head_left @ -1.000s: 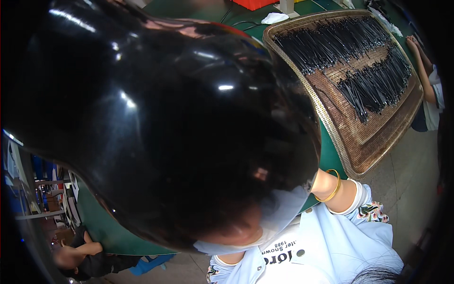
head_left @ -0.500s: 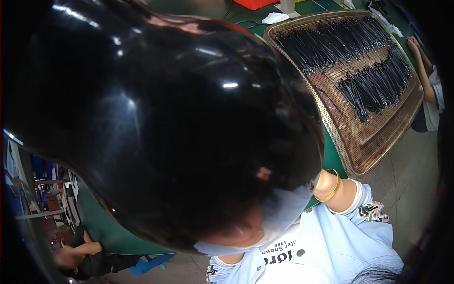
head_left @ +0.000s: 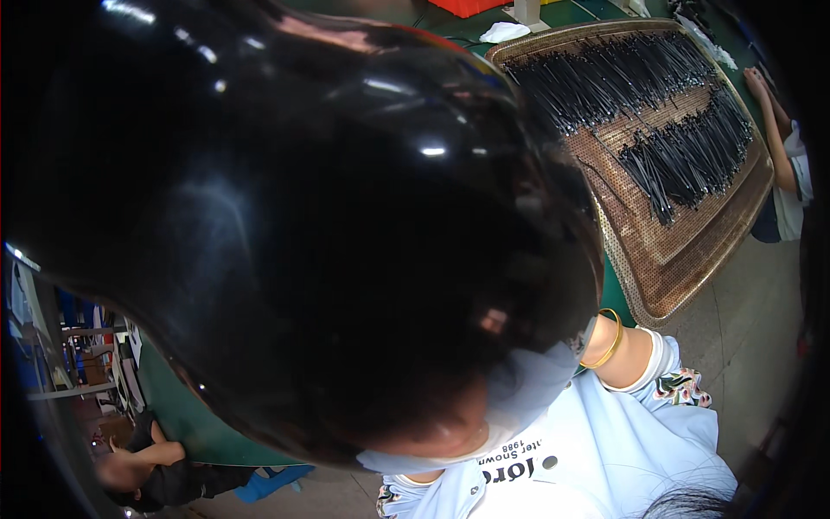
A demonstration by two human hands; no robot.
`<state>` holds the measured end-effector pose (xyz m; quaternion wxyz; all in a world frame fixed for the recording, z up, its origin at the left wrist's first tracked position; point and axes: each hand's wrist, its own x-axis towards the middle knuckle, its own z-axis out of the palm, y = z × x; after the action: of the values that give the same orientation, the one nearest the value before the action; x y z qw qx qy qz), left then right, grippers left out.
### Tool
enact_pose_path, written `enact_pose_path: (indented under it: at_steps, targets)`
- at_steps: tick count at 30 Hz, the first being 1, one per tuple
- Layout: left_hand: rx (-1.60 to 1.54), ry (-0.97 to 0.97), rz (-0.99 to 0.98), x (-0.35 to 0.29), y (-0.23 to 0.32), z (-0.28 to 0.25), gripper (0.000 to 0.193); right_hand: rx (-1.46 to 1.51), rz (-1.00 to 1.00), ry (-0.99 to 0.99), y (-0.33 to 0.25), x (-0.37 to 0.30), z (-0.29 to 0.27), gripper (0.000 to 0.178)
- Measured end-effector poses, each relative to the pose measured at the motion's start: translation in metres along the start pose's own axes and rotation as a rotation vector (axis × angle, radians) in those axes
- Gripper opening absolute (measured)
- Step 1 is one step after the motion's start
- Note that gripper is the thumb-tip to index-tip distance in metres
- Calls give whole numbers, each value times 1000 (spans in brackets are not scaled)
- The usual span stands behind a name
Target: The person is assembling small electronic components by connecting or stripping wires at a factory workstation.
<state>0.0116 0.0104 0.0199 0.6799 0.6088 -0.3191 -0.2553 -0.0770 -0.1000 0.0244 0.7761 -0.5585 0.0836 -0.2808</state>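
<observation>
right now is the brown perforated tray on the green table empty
No, the brown perforated tray on the green table holds two batches of thin black rods laid across its mesh.

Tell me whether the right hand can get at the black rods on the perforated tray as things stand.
Probably yes, though unconfirmed. The right forearm with the gold bangle points toward the perforated tray holding the black rods, but the hand itself is hidden behind a large glossy black shape.

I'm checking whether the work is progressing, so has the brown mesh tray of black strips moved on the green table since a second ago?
No. The brown mesh tray keeps its place on the green table, with its near corner by the forearm with the gold bangle as before. Both hands are hidden.
</observation>
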Motion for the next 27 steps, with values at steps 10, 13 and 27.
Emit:
enact_pose_path:
  at_steps: [10,13,27]
  targets:
    - [-54,-11,-28,-1,6,5,10,-112,40,-26,-7,0,1,18]
    - [-34,7,-79,1,10,8,10,-137,-7,-17,-2,-1,0,17]
    - [64,-29,-85,2,5,6,8,270,62,141,-1,-1,7,12]
